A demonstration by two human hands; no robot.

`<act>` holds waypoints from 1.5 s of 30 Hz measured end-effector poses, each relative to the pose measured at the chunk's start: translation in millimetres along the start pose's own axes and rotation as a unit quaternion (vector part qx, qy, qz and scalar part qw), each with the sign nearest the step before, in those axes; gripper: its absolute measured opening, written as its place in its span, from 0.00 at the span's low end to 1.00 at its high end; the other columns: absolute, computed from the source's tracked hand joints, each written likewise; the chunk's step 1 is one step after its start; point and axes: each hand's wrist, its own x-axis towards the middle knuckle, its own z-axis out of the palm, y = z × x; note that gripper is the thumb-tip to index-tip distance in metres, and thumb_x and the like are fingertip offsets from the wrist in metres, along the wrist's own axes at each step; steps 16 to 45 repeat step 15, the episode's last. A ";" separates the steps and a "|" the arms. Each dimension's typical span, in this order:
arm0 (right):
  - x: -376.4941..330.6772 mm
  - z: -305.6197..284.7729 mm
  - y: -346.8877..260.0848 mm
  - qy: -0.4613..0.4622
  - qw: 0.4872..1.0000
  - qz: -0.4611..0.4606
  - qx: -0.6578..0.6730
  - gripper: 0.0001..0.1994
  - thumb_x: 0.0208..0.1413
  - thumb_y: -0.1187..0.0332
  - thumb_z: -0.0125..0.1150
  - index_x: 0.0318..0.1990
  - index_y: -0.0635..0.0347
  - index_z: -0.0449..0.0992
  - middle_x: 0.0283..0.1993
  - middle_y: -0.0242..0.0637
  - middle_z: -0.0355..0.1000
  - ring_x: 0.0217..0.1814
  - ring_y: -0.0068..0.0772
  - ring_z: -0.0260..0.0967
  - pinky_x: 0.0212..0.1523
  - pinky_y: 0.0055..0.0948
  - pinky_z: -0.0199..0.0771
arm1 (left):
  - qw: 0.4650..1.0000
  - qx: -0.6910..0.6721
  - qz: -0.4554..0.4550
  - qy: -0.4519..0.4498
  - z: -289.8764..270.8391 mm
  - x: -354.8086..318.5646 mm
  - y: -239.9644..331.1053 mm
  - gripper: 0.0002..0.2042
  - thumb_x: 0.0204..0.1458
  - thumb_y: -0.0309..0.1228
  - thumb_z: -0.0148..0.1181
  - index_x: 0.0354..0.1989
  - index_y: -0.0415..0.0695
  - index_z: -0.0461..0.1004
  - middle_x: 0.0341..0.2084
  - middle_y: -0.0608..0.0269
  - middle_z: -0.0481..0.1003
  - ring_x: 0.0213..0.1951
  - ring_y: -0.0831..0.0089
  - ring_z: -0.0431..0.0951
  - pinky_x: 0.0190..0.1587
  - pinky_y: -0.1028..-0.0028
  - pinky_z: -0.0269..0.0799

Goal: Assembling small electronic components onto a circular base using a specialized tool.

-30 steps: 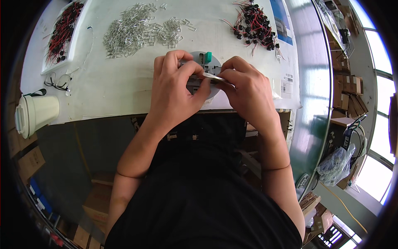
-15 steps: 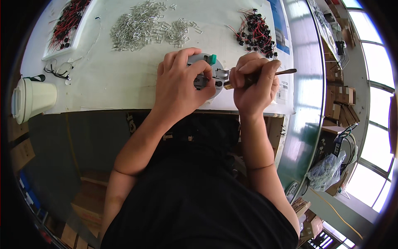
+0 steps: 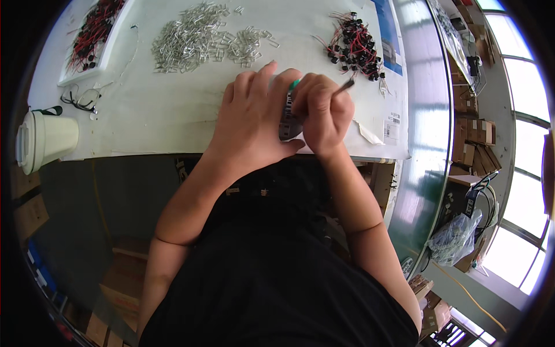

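Under my left hand (image 3: 245,113) is a round grey device (image 3: 285,130) with slots and a small green part (image 3: 295,84), mostly covered by both hands. My left fingers curl over its left side and far edge, gripping it, with the thumb along the near side. My right hand (image 3: 325,110) is closed in a fist on a screwdriver (image 3: 347,87), pressed close to the device's right side. Only the screwdriver's dark, slightly blurred shaft shows, slanting up and right out of the fist; the handle and what it touches are hidden.
Clear U-shaped pieces (image 3: 193,37) lie heaped at the far middle of the white table (image 3: 167,115). Black parts with red wires form a pile (image 3: 355,49) at far right and fill a white tray (image 3: 87,74) at far left. Glasses (image 3: 81,99) and a cream bin (image 3: 55,134) are at left.
My right hand has moved left and inward against the device, tilting the screwdriver's shaft upward. My left hand has flattened further over the device, and now more of it is covered.
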 end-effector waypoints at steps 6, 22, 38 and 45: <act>7.0 -39.6 -49.7 0.090 0.948 0.078 0.296 0.32 0.80 0.43 0.36 0.35 0.63 0.72 0.27 0.38 0.68 0.24 0.25 0.56 0.25 0.26 0.57 | 0.997 -0.011 0.066 -0.047 -16.3 13.2 11.7 0.46 0.36 0.35 0.84 0.68 0.52 0.66 0.66 0.54 0.65 0.62 0.48 0.69 0.61 0.52 0.73; -3.8 -71.5 -50.8 -0.181 0.912 0.223 -0.292 0.17 0.75 0.53 0.58 0.58 0.56 0.76 0.43 0.38 0.76 0.39 0.37 0.70 0.36 0.35 0.73 | 0.985 -0.159 0.050 0.054 -8.2 -25.0 -19.8 0.50 0.41 0.29 0.86 0.73 0.57 0.57 0.70 0.50 0.58 0.70 0.45 0.65 0.61 0.52 0.79; -3.8 -71.5 -50.8 -0.181 0.912 0.223 -0.292 0.17 0.75 0.53 0.58 0.58 0.56 0.76 0.43 0.38 0.76 0.39 0.37 0.70 0.36 0.35 0.73 | 0.985 -0.159 0.050 0.054 -8.2 -25.0 -19.8 0.50 0.41 0.29 0.86 0.73 0.57 0.57 0.70 0.50 0.58 0.70 0.45 0.65 0.61 0.52 0.79; -3.8 -71.5 -50.8 -0.181 0.912 0.223 -0.292 0.17 0.75 0.53 0.58 0.58 0.56 0.76 0.43 0.38 0.76 0.39 0.37 0.70 0.36 0.35 0.73 | 0.985 -0.159 0.050 0.054 -8.2 -25.0 -19.8 0.50 0.41 0.29 0.86 0.73 0.57 0.57 0.70 0.50 0.58 0.70 0.45 0.65 0.61 0.52 0.79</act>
